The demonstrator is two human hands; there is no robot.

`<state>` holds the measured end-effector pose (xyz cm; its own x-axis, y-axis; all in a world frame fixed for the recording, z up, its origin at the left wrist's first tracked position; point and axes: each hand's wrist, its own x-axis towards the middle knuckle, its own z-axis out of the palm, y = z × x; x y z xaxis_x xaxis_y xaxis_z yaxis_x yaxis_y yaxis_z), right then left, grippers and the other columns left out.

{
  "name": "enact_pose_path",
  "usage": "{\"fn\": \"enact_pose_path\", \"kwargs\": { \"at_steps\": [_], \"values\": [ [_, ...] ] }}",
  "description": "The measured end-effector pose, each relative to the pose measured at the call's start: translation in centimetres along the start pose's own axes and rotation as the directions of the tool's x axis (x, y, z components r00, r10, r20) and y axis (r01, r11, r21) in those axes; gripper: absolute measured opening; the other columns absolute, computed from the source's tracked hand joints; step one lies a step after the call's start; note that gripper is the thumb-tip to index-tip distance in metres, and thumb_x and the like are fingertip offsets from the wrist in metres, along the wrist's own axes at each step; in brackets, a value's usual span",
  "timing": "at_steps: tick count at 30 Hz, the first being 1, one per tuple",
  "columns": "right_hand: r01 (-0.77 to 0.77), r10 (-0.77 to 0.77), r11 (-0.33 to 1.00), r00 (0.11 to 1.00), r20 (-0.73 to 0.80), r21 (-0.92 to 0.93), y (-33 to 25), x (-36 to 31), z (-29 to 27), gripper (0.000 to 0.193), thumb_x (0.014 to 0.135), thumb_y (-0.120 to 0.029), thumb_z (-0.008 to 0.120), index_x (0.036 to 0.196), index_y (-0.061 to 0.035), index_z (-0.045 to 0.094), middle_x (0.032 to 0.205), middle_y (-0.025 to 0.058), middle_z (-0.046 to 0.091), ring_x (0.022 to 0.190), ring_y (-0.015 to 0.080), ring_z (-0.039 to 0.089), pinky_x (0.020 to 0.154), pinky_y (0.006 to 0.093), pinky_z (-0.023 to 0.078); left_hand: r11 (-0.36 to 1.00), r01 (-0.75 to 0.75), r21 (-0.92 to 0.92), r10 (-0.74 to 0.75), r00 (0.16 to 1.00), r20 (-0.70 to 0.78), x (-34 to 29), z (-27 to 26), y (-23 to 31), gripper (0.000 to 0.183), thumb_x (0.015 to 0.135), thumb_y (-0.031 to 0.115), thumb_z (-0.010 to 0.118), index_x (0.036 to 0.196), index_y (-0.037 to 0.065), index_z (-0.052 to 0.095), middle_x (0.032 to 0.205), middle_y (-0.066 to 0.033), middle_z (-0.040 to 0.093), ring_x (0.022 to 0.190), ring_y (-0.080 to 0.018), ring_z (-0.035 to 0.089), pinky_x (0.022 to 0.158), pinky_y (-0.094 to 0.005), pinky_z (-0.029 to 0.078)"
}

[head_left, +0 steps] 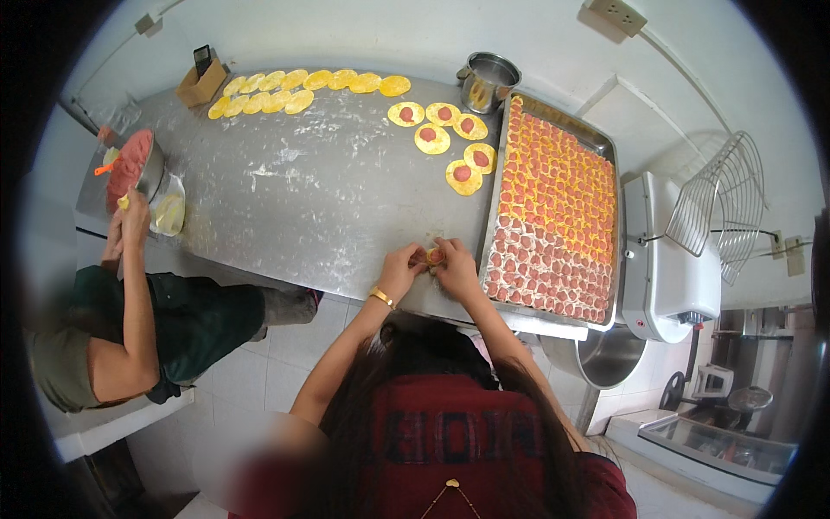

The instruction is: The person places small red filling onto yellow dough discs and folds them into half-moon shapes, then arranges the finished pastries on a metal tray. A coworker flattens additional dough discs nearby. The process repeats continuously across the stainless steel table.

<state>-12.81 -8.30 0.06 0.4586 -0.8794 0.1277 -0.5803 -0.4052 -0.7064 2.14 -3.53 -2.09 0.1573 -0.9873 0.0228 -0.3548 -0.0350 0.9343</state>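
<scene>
Both my hands meet at the near edge of the metal table (pixel 285 208). Between their fingertips is a small dumpling (pixel 435 257), a yellow wrapper around pink filling. My left hand (pixel 401 270), with a gold bracelet at the wrist, pinches it from the left. On its other side, the fingers of my right hand (pixel 456 272) curl around it. Ahead lie several round yellow wrappers topped with pink filling (pixel 431 138). Just right of my hands is a large metal tray (pixel 617 216) packed with rows of open-topped dumplings (pixel 553 208).
Plain yellow wrappers (pixel 343 80) line the far side. A metal pot (pixel 489 82) stands behind the tray. At left, a co-worker's hands (pixel 130 216) work beside a bowl of pink filling (pixel 134 164). A white mixer (pixel 666 259) with a wire guard (pixel 713 195) is at right.
</scene>
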Motion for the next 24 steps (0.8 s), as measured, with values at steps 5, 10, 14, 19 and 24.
{"fn": "enact_pose_path", "kwargs": {
  "at_steps": [5, 10, 14, 19, 24],
  "values": [
    [0.129, -0.118, 0.975, 0.991, 0.069, -0.181, -0.8, 0.0, 0.5, 0.040, 0.071, -0.001, 0.059, 0.111, -0.0065, 0.059, 0.102, 0.0192, 0.057, 0.092, 0.0369, 0.057, 0.082, 0.0415, 0.047, 0.997, 0.052, 0.051, -0.049, 0.997, -0.059, 0.3, -0.9, -0.4, 0.020, 0.074, 0.000, 0.068, 0.094, 0.000, 0.062, 0.086, -0.0121, 0.067, 0.078, -0.0220, 0.067, 0.071, -0.0311, 0.054],
    [-0.004, 0.001, 0.997, 0.999, 0.045, 0.078, 0.0, 0.5, -2.2, 0.030, 0.072, 0.000, 0.057, 0.100, -0.0054, 0.065, 0.095, 0.0142, 0.059, 0.087, 0.0314, 0.059, 0.078, 0.0374, 0.048, 0.998, 0.033, 0.056, -0.028, 0.995, -0.093, 3.0, 0.2, 0.1, 0.017, 0.074, -0.003, 0.065, 0.090, -0.001, 0.061, 0.082, -0.0131, 0.065, 0.073, -0.0236, 0.064, 0.068, -0.0318, 0.053],
    [-0.017, 0.028, 0.979, 0.998, -0.049, 0.204, 4.1, 2.3, -8.7, 0.037, 0.066, 0.000, 0.063, 0.102, -0.0061, 0.065, 0.092, 0.0103, 0.060, 0.079, 0.0253, 0.060, 0.071, 0.0339, 0.049, 0.976, 0.021, 0.216, 0.014, 0.987, -0.159, 7.0, 2.3, 0.7, 0.017, 0.073, 0.003, 0.069, 0.089, 0.000, 0.062, 0.081, -0.0128, 0.064, 0.072, -0.0254, 0.063, 0.067, -0.0340, 0.051],
    [-0.140, 0.169, 0.983, 0.939, -0.300, 0.117, 14.1, 7.8, -20.9, 0.040, 0.066, 0.001, 0.068, 0.106, -0.0056, 0.065, 0.093, 0.0116, 0.064, 0.087, 0.0240, 0.062, 0.073, 0.0329, 0.051, 0.902, 0.173, 0.397, -0.054, 0.954, -0.294, 12.2, 5.7, 2.1, 0.026, 0.072, 0.020, 0.073, 0.088, 0.003, 0.062, 0.084, -0.0126, 0.062, 0.076, -0.0283, 0.061, 0.067, -0.0389, 0.049],
    [-0.371, 0.335, 0.927, 0.883, -0.330, -0.050, 23.0, 15.2, -32.3, 0.040, 0.063, 0.000, 0.067, 0.102, -0.0047, 0.065, 0.092, 0.0183, 0.063, 0.085, 0.0312, 0.062, 0.074, 0.0364, 0.049, 0.846, 0.348, 0.404, -0.158, 0.888, -0.432, 15.0, 8.7, 3.1, 0.027, 0.073, 0.021, 0.072, 0.089, 0.003, 0.061, 0.084, -0.0133, 0.063, 0.078, -0.0295, 0.062, 0.068, -0.0402, 0.049]
  ]
}}
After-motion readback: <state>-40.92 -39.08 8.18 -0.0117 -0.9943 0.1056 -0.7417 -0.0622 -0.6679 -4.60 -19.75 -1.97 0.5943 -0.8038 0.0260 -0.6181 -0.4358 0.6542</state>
